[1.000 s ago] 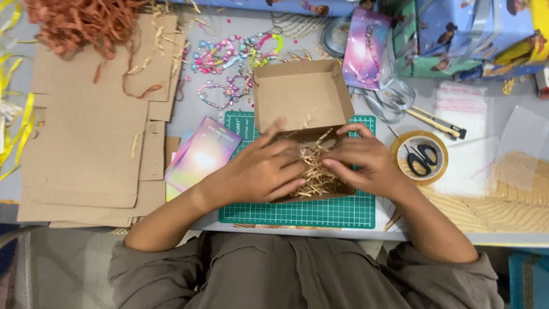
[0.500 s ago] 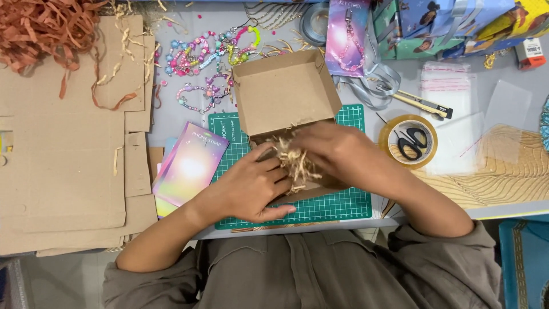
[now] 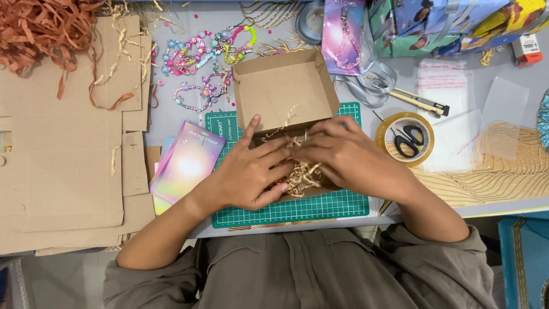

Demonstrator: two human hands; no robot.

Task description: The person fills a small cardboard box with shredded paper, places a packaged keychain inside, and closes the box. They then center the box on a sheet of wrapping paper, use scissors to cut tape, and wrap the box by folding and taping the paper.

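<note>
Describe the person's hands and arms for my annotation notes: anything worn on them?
Both the left hand and the right hand are bare, with no gloves, rings or watch visible. The forearms are uncovered; loose grey-brown sleeves are pushed up near the elbows.

Left hand (image 3: 251,174) and right hand (image 3: 343,157) press into tan paper shred (image 3: 298,174) inside an open cardboard box (image 3: 286,86) — on a green cutting mat (image 3: 320,207), bead strings (image 3: 200,54) beyond.

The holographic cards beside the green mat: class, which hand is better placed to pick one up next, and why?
Probably the left hand. The cards lie just beside its wrist, off the box, whereas the right hand would have to cross over the left hand and the paper shreds to get there.
</note>
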